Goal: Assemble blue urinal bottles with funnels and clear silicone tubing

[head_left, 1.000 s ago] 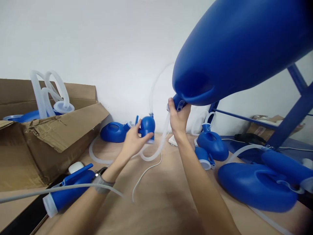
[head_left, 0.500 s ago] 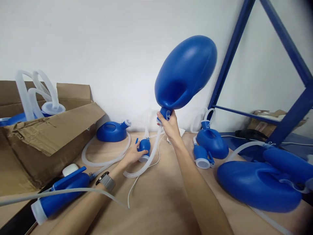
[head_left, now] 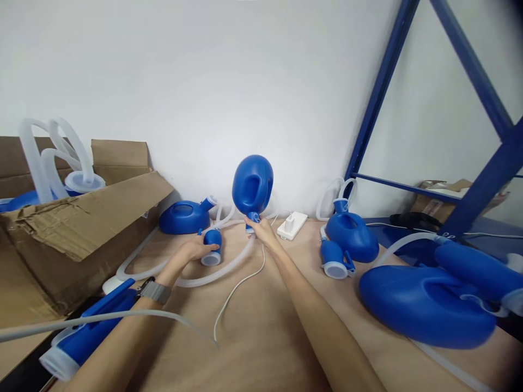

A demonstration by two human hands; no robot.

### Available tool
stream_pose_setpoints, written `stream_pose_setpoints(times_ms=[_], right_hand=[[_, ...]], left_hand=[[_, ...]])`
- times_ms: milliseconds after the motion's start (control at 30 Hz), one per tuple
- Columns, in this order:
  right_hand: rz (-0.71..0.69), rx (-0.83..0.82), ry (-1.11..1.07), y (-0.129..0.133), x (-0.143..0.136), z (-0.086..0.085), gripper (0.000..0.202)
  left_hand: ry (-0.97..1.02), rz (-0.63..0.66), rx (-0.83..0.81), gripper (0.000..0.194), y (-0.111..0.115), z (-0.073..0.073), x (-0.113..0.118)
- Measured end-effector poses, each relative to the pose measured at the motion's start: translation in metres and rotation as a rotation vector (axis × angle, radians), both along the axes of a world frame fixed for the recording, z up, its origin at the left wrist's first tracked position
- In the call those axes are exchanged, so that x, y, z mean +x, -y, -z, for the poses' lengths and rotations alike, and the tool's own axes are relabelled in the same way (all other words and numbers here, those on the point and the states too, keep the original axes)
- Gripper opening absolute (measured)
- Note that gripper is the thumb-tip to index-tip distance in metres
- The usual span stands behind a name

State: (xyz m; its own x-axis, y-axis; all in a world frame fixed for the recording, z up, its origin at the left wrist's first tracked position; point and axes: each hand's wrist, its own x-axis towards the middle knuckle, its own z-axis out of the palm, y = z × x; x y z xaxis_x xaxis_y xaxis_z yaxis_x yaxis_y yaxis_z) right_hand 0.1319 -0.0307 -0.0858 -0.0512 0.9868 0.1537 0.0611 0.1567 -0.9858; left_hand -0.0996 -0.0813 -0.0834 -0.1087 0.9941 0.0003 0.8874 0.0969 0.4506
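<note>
My right hand [head_left: 259, 226] grips the neck of a blue urinal bottle [head_left: 253, 185], which stands up above the hand near the wall, handle opening facing me. A translucent hose [head_left: 229, 274] curves from below this neck toward the left. My left hand [head_left: 198, 249] is closed around a small blue urinal funnel [head_left: 212, 238] with a white rim, low over the table. Part of its handle is hidden behind the fingers. Just behind the left hand lies another blue urinal bottle [head_left: 184, 218] with a white-capped spout.
An open cardboard box [head_left: 93, 223] with hoses and blue parts stands left. A long blue funnel [head_left: 87, 337] lies front left. A white power strip [head_left: 292, 225] is near the wall. More bottles [head_left: 352, 237] and a large one [head_left: 420, 305] lie right, beside a blue metal frame [head_left: 379, 103].
My right hand has moved left and slightly down, swinging the bottle lower and away toward the wall. My left hand has shifted left with the funnel. The power strip is now more exposed.
</note>
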Motion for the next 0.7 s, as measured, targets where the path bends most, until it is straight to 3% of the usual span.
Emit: stream_pose_setpoints(times_ms=[200,333,467,700], right_hand=[[0.035,-0.197,0.062,0.001,-0.003,0.031,0.023],[-0.015,-0.302,0.145,0.003,-0.003,0.041,0.023],[-0.060,-0.345,0.211,0.006,0.000,0.036,0.025],[-0.055,-0.256,0.272,0.012,0.013,0.015,0.025]], left_hand=[[-0.128,-0.119,-0.053,0.074,0.005,-0.002,0.004],[-0.190,-0.163,-0.049,0.077,0.008,-0.008,0.003],[-0.239,-0.170,0.006,0.071,0.012,-0.010,-0.003],[-0.282,-0.122,0.074,0.067,0.018,-0.010,-0.002]])
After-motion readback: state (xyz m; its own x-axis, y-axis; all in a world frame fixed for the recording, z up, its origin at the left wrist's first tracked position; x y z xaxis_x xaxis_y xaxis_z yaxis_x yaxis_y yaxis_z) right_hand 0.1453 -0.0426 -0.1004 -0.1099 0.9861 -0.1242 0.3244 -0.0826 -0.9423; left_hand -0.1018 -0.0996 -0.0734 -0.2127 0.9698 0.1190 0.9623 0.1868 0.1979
